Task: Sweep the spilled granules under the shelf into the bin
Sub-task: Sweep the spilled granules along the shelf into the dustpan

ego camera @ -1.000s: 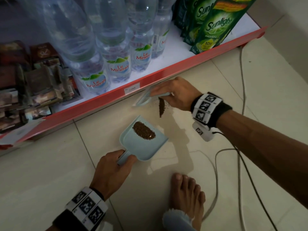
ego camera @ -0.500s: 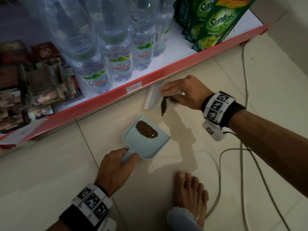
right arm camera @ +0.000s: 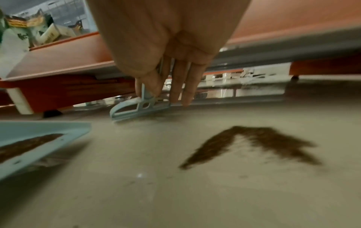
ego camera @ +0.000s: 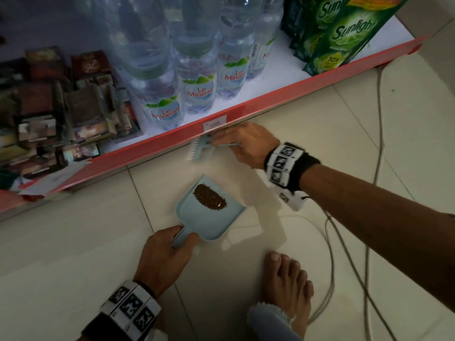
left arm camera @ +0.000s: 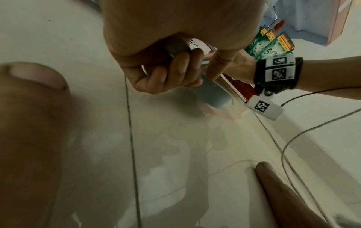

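A light blue dustpan [ego camera: 209,215] lies flat on the tiled floor with a strip of brown granules [ego camera: 210,200] in it. My left hand [ego camera: 181,238] grips its handle; the left wrist view shows the fingers [left arm camera: 175,69] curled round that handle. My right hand [ego camera: 221,143] pinches a small light blue brush [ego camera: 199,150] right at the red shelf edge [ego camera: 270,100]. In the right wrist view the brush [right arm camera: 136,108] touches the floor under the shelf, and a V-shaped pile of granules [right arm camera: 252,143] lies on the tile behind it. My right hand hides that pile in the head view.
Water bottles [ego camera: 199,87], green Sunlight pouches [ego camera: 344,33] and dark packets [ego camera: 61,119] fill the low shelf. Cables [ego camera: 330,242] trail over the floor at the right. A bare foot [ego camera: 288,281] stands just behind the dustpan. The gap under the shelf [right arm camera: 234,86] is low.
My right hand has carried the brush away from the granule pile, forward to the shelf edge. The dustpan and my left hand have stayed in place.
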Available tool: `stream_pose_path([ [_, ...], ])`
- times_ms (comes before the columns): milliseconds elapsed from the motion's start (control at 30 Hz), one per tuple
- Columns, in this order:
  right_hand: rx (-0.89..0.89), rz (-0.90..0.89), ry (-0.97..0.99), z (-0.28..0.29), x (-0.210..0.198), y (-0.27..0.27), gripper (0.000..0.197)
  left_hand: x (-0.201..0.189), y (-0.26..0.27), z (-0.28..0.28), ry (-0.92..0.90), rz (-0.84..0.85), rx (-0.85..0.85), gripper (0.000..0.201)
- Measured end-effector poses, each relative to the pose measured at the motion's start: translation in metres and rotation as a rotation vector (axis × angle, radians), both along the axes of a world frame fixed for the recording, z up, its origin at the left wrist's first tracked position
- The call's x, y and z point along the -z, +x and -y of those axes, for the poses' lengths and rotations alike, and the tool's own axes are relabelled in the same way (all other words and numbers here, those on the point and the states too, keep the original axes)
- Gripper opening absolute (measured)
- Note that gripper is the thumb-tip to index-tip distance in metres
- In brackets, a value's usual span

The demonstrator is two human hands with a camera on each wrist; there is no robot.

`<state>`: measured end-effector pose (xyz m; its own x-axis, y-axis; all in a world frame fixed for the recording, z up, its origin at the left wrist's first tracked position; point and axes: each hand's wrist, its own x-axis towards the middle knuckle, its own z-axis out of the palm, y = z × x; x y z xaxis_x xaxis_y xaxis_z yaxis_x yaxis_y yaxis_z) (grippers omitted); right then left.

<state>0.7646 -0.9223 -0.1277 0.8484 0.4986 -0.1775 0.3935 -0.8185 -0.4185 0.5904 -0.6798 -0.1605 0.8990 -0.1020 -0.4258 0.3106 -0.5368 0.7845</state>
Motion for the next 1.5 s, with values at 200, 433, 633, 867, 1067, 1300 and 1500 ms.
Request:
stream_pose_path([
  [200, 0.167, 0.095, -0.076, 0.087, -0.031, -0.014, 0.048, 0.004, 0.008, 0.008, -0.033, 0.003, 0.049, 0.039],
  [433, 0.105, 0.173, 0.233, 0.071, -0.024, -0.012, 0.044, 0.005, 0.013, 0.017, -0.007, 0.003, 0.096, 0.038],
  [633, -0.008, 0.032, 0.131, 0.064, -0.013, -0.011, 0.046, 0.005, 0.01, 0.018, -0.003, 0.007, 0.103, 0.038],
  [867, 0.141, 0.183, 0.137, 0.131, -0.021, -0.018, 0.035, 0.007, 0.011, 0.014, -0.008, 0.017, 0.077, 0.043],
  [1067, 0.154, 0.237, 0.247, 0.076, -0.017, -0.005, 0.048, 0.005, 0.013, 0.019, 0.001, 0.02, 0.104, 0.04],
  [1300, 0.252, 0.103, -0.125, 0.066, -0.018, -0.013, 0.052, 0.005, 0.016, 0.015, -0.003, 0.034, 0.071, 0.041],
  [1500, 0.407, 0.119, -0.079, 0.118, -0.037, -0.026, 0.04, 0.01, 0.015, 0.013, -0.008, 0.04, 0.066, 0.039],
])
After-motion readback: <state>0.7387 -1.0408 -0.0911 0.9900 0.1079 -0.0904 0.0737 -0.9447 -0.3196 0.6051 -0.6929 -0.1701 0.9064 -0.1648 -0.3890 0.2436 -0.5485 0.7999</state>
